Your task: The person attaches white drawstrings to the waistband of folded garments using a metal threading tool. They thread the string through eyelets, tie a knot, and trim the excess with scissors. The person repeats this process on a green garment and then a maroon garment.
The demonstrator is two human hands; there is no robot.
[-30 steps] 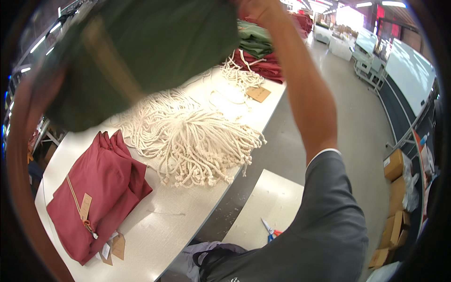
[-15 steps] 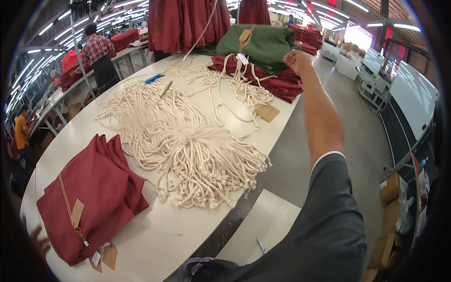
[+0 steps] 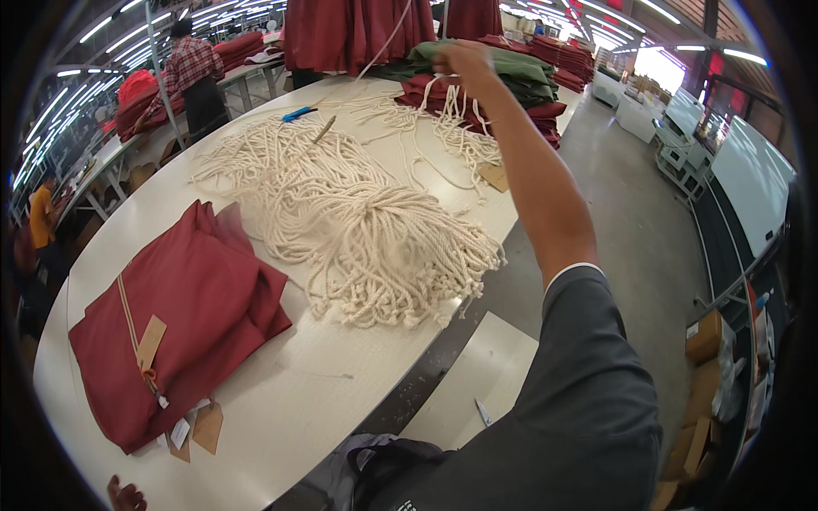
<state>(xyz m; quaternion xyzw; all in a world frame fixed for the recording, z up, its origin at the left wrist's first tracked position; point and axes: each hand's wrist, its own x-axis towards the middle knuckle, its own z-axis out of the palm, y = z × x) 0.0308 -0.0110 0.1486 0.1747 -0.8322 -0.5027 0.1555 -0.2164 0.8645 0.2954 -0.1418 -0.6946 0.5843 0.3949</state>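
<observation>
My right hand (image 3: 466,61) reaches across the table to a folded green cloth (image 3: 521,78). Its fingers are curled closed at the cloth's left part; what they grip, if anything, is hidden. Maroon folded cloth (image 3: 545,115) lies under the green one, with cream cords (image 3: 452,128) hanging in front. At the lower left edge my left hand (image 3: 126,496) shows only in part, its fingers loosely apart and nothing visible in them. Above it lies a folded maroon cloth bundle (image 3: 179,315) with a brown tag (image 3: 151,342) on a string.
A large heap of cream ropes (image 3: 366,221) with knotted ends covers mid-table (image 3: 298,426). A blue tool (image 3: 298,113) lies beyond it. Scissors (image 3: 483,412) rest on a lower board (image 3: 503,349). Cardboard boxes (image 3: 703,336) stand right; a person (image 3: 194,68) works far left.
My right hand has moved left over the green cloth, which now looks flatter. My left hand has shifted from the maroon bundle's left side to below it. The view has shifted slightly.
</observation>
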